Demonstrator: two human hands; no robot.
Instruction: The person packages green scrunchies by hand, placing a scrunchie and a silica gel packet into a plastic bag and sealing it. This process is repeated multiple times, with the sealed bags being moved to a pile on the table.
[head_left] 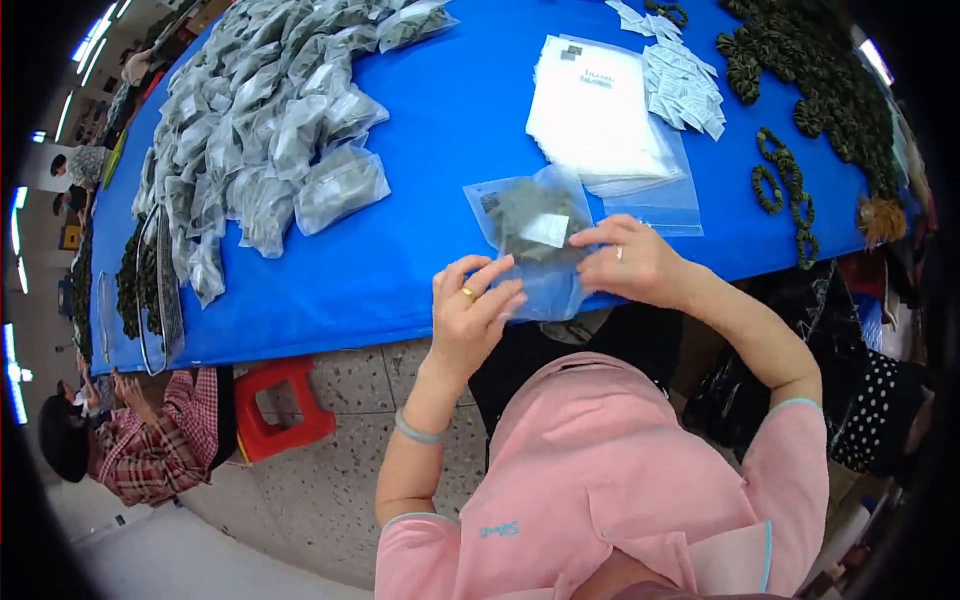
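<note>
A clear plastic bag [555,290] with a dark green scrunchie-like fabric item [522,208] and a white paper tag [545,230] inside lies at the table's near edge. My left hand [472,308], fingers bent, grips the bag's lower left edge. On the other side, my right hand [632,262] has its fingers closed on the bag's right edge near the tag. Just beyond the bag is a stack of flat frosted bags [600,115], with a pile of small white tags [685,88] to its right.
Many filled bags [270,130] are heaped on the blue table [430,150] at left. Loose dark green scrunchies [800,215] lie at right, beside a larger heap [820,70]. A red stool [285,408] stands below left, near a seated person in a plaid shirt [160,440].
</note>
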